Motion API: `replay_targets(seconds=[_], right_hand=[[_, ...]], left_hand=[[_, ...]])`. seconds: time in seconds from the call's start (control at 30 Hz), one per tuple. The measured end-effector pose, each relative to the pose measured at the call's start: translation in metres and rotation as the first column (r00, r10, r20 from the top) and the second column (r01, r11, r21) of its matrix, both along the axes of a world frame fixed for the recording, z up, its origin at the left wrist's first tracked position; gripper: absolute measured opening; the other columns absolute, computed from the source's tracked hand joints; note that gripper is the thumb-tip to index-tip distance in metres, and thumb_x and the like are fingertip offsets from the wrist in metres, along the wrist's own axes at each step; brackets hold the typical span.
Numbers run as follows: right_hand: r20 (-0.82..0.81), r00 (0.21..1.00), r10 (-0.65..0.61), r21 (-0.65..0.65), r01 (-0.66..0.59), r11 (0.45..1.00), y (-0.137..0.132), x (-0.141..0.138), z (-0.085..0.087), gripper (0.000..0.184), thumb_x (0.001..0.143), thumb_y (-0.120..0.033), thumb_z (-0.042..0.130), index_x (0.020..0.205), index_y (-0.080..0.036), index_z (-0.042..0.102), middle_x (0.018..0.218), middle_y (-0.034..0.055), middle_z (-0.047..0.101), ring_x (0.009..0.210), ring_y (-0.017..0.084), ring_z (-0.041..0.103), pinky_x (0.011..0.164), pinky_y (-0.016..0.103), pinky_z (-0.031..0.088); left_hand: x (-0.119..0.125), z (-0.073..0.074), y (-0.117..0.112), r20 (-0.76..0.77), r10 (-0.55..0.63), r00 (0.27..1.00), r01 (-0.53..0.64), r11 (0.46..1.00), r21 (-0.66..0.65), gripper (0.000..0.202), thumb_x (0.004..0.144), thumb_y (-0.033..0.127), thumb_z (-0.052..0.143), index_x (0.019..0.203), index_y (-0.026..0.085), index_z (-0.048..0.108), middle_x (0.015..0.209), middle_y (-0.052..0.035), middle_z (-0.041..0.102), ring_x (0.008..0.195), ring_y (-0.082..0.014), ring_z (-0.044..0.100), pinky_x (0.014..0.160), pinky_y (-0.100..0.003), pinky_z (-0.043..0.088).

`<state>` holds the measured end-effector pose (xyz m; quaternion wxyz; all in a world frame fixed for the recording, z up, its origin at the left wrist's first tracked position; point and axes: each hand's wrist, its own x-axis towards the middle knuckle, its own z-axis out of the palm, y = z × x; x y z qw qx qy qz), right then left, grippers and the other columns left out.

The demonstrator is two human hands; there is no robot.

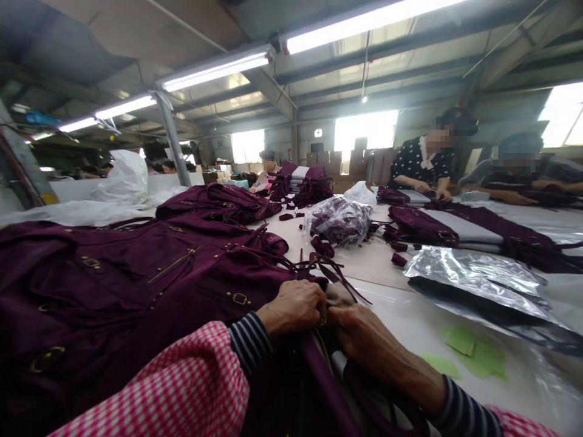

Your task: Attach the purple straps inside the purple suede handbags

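Note:
At the middle of the head view, my left hand (296,303) is closed on the top edge of a dark purple bag (300,382). Close beside it, my right hand (359,331) has its fingers bent tight on the opening of the same bag. Beige-grey lining (339,297) shows between and behind the hands. What the fingertips pinch is partly hidden; a small glint of metal lies between them. A purple strap (325,382) runs down from under the hands toward me. More purple bags (182,273) with brass buckles and a zipper are heaped to the left, against my left wrist.
A clear plastic bag (341,221) of purple pieces sits mid-table. To the right are folded purple bags (423,224), silver plastic packaging (473,273) and green paper slips (478,352). Stacked purple bags (303,182) stand farther back. A person in a dotted top (412,161) works across the table.

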<state>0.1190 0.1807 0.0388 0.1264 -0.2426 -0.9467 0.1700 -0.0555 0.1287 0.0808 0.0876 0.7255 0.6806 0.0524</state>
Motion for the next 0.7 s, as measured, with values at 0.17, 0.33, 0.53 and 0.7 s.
replay_targets(seconds=[0.17, 0.33, 0.53, 0.7], right_hand=[[0.000, 1.000, -0.010, 0.020, 0.010, 1.000, 0.000, 0.000, -0.003, 0.026, 0.073, -0.002, 0.053, 0.084, -0.019, 0.068, 0.081, 0.0063, 0.074, 0.076, 0.022, 0.066, 0.067, 0.029, 0.036], [-0.020, 1.000, 0.017, 0.030, -0.017, 0.999, 0.002, 0.000, -0.003, 0.028, 0.072, -0.002, 0.052, 0.087, -0.019, 0.069, 0.085, 0.0072, 0.075, 0.081, 0.022, 0.067, 0.067, 0.029, 0.036], [-0.052, 0.998, 0.025, 0.013, -0.024, 1.000, 0.003, 0.001, -0.003, 0.024, 0.073, -0.002, 0.052, 0.085, -0.018, 0.067, 0.083, 0.0071, 0.072, 0.079, 0.021, 0.063, 0.068, 0.029, 0.036], [-0.161, 0.987, 0.014, -0.125, -0.035, 0.992, 0.006, 0.006, 0.009, 0.024, 0.072, -0.006, 0.057, 0.088, -0.019, 0.068, 0.083, 0.0030, 0.066, 0.078, 0.018, 0.059, 0.066, 0.027, 0.036]], left_hand=[[0.002, 0.004, 0.006, -0.046, -0.032, 0.998, 0.029, 0.998, -0.047, 0.024, 0.068, 0.018, 0.064, 0.085, 0.028, 0.079, 0.088, -0.0032, 0.077, 0.088, -0.0268, 0.070, 0.070, -0.030, 0.047], [0.011, 0.011, 0.010, -0.115, -0.064, 0.991, 0.054, 0.995, -0.086, 0.016, 0.073, 0.018, 0.063, 0.082, 0.022, 0.076, 0.084, -0.0089, 0.074, 0.084, -0.0307, 0.069, 0.069, -0.034, 0.047], [0.008, 0.010, 0.010, -0.070, -0.106, 0.992, 0.099, 0.991, -0.093, 0.006, 0.075, 0.023, 0.066, 0.079, 0.021, 0.070, 0.087, -0.0077, 0.071, 0.087, -0.0291, 0.066, 0.072, -0.033, 0.044], [-0.001, 0.008, -0.003, 0.108, -0.051, 0.993, 0.055, 0.998, -0.033, 0.005, 0.069, 0.020, 0.067, 0.074, 0.020, 0.067, 0.084, -0.0035, 0.067, 0.088, -0.0250, 0.061, 0.073, -0.031, 0.038]])
